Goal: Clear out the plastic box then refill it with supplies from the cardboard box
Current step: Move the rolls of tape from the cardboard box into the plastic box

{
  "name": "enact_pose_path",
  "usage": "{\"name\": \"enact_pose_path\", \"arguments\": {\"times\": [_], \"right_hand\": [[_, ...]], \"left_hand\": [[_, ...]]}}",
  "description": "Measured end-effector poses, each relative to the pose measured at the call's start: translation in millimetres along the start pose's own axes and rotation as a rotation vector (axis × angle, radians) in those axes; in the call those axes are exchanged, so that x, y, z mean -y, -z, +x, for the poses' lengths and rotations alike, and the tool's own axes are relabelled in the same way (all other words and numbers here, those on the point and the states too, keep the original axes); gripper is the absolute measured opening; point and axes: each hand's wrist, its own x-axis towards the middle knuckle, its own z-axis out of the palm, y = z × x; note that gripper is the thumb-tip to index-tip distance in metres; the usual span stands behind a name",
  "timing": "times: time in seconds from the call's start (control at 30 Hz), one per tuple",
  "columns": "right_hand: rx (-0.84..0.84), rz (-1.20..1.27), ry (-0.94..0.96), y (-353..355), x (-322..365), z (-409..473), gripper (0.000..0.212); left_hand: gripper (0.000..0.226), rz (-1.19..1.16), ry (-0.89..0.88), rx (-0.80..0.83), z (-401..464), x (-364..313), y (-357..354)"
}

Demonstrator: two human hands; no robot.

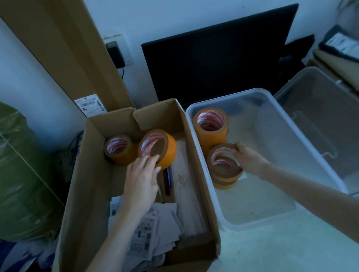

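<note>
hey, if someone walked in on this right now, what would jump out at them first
Orange tape rolls stand out: the left hand grips a tilted tape roll inside the cardboard box, beside another roll. The right hand holds the top of a near stack in the clear plastic box, in front of a second stack.

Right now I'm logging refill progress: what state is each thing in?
Cardboard box: open, part full.
Plastic box: open, two tape stacks inside.
Tilted tape roll: gripped by left hand.
Near stack's top roll: held by right hand.
</note>
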Motion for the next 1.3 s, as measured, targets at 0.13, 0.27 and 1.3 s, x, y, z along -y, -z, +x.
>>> {"name": "enact_pose_path", "arguments": {"times": [0.13, 0.27, 1.3], "right_hand": [[0.07, 0.057, -0.039, -15, -2, 15, 0.037], [0.112, 0.147, -0.135, -24, -8, 18, 0.043], [0.023, 0.003, 0.138, 56, 36, -55, 0.025]], "left_hand": [[0.03, -0.003, -0.025, 0.017, 4, -8, -5], [0.03, -0.007, -0.012, 0.011, 5, -18, -6], [0.029, -0.077, -0.39, -0.024, 9, -65, -5]]}}
